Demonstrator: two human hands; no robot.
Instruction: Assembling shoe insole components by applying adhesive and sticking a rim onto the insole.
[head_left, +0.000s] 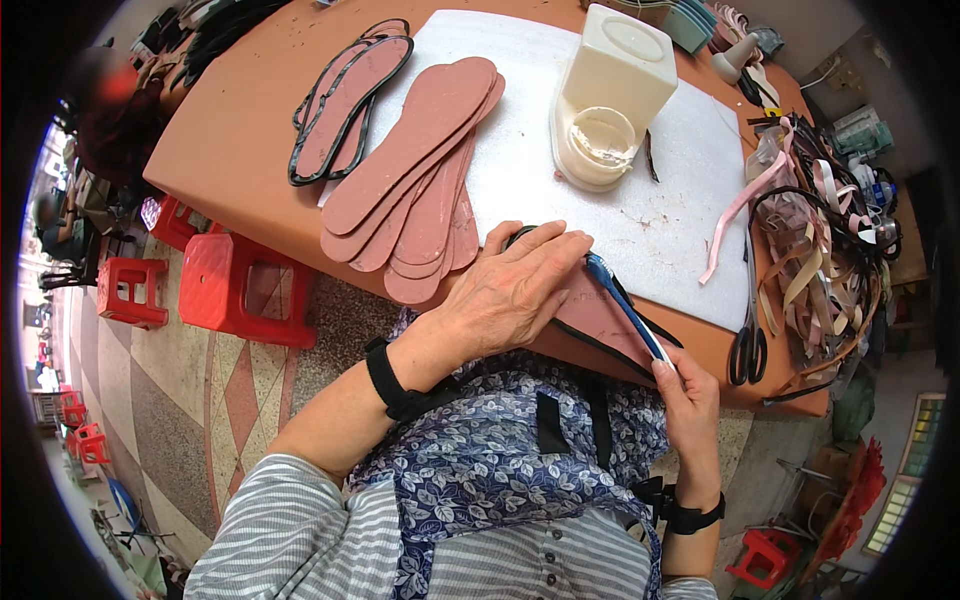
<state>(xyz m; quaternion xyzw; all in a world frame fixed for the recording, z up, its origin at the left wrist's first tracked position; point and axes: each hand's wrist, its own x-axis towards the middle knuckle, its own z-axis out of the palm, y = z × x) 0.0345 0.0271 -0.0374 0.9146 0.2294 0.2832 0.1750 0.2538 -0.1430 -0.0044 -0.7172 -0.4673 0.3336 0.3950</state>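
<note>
Head view of shoe-insole work at an orange counter (230, 130). The left hand (515, 290) lies flat, fingers pressed together, on a pink insole with black edging (600, 315) held at the counter's near edge; part of the insole is hidden beneath the palm. The right hand (688, 395) comes up from below the near edge, its grip pinching a blue-handled brush (625, 305) whose shaft lies along the insole's black rim. A white foam sheet (530, 110) covers the middle of the counter. On it, toward the left, lies a fanned stack of bare pink insoles (420, 170); just beyond the sheet's far left corner lie two insoles already edged in black (345, 100). A cream-coloured container with a round open pot at its foot (610, 95) stands near the sheet's far edge. Black-handled scissors (748, 345) lie by the near right corner, beside a tangle of pink, tan and black straps (820, 230) along the right edge. Red plastic stools (225, 290) stand on the floor to the counter's left.
</note>
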